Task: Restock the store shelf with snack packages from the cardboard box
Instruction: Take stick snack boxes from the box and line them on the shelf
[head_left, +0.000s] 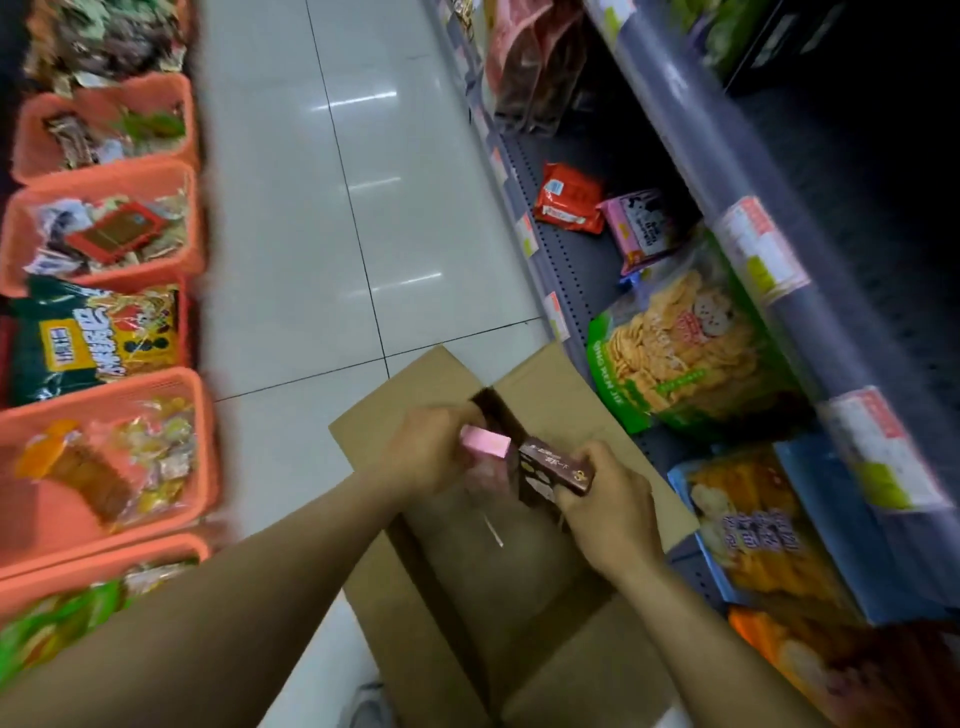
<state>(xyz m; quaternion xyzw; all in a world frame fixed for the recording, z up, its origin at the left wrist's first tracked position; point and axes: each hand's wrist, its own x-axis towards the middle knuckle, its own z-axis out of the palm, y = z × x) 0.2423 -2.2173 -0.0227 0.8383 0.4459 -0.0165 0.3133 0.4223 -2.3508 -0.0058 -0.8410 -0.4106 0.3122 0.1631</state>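
Both hands are working over the open cardboard box (467, 571) on the floor tiles. The left hand (431, 457) is closing its fingers around a pink snack package (485, 441); the right hand (608, 509) is gripping a dark brown snack package (558, 470) by its near end. The two packages are meeting between the hands, just above the box's opening. To the right of the right hand, the store shelf (566, 249) is standing with bare space beyond a green-edged cracker bag (685, 353). Likely risks: the pink package, pinched only at its end, may be slipping back into the box; carrying both at once toward the shelf may be knocking the leaning cracker bag off its edge.
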